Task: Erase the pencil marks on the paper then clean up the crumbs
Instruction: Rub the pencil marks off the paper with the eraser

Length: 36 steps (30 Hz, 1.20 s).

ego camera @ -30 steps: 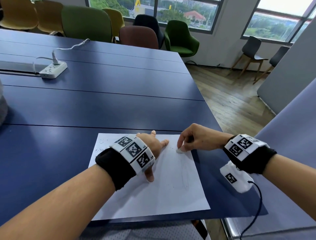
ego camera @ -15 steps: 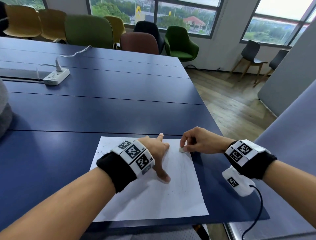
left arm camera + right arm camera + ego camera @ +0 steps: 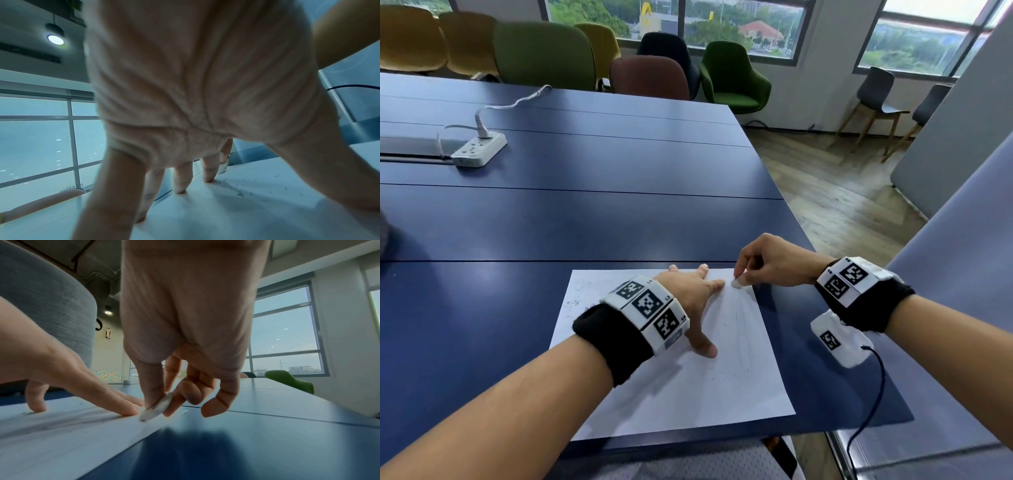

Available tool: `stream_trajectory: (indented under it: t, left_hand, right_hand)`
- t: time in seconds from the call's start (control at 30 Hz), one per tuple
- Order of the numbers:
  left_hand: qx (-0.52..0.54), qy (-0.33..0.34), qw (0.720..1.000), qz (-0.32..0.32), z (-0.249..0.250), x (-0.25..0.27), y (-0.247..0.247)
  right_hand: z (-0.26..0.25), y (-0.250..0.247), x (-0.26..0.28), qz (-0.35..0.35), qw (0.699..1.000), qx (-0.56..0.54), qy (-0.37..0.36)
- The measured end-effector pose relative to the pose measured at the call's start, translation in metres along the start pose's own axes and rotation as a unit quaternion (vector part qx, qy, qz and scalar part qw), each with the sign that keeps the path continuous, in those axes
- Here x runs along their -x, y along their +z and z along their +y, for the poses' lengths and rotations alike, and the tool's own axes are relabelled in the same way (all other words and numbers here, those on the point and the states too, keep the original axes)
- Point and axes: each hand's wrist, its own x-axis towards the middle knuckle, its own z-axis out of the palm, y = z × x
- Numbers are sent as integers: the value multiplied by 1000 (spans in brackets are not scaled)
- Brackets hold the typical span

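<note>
A white sheet of paper (image 3: 688, 394) lies on the blue table near its front right corner, with faint pencil strokes (image 3: 743, 329) along its right side and dark crumbs (image 3: 239, 193) scattered on it. My left hand (image 3: 695, 294) presses flat on the sheet, fingers spread and straight. My right hand (image 3: 763, 263) pinches a small white eraser (image 3: 737, 283) between thumb and fingers, its edge touching the paper's far right corner, just beside the left fingertips (image 3: 131, 410). The right wrist view shows the eraser (image 3: 157, 407) tilted on the sheet.
A white power strip (image 3: 479, 150) with a cable lies far left on the table (image 3: 585, 212). Coloured chairs (image 3: 544, 51) line the far edge. The table's right edge runs close beside the paper, with wooden floor (image 3: 825, 192) beyond. Something grey shows at the left border.
My right hand with the eraser has slid a little away from me toward the paper's far right corner. My left thumb has spread out and pressed down nearer me on the sheet.
</note>
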Motion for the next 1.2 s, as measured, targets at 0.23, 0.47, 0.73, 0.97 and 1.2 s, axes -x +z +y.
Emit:
stream_trajectory:
  t: [0.23, 0.47, 0.73, 0.97, 1.2]
  left_hand:
    - [-1, -1, 1000, 2, 1, 3, -2]
    - [2, -3, 1000, 2, 1, 3, -2]
    - [-5, -6, 1000, -1, 2, 3, -2]
    - [-8, -4, 1000, 0, 2, 3, -1]
    - [-10, -6, 1000, -6, 2, 2, -1]
  right_hand:
    - [-1, 2, 10, -63, 998, -22, -9]
    - [-2, 9, 18, -73, 996, -44, -15]
    - [-1, 10, 20, -38, 999, -30, -5]
    - [5, 10, 18, 10, 999, -38, 16]
    - [-4, 6, 21, -35, 999, -36, 18]
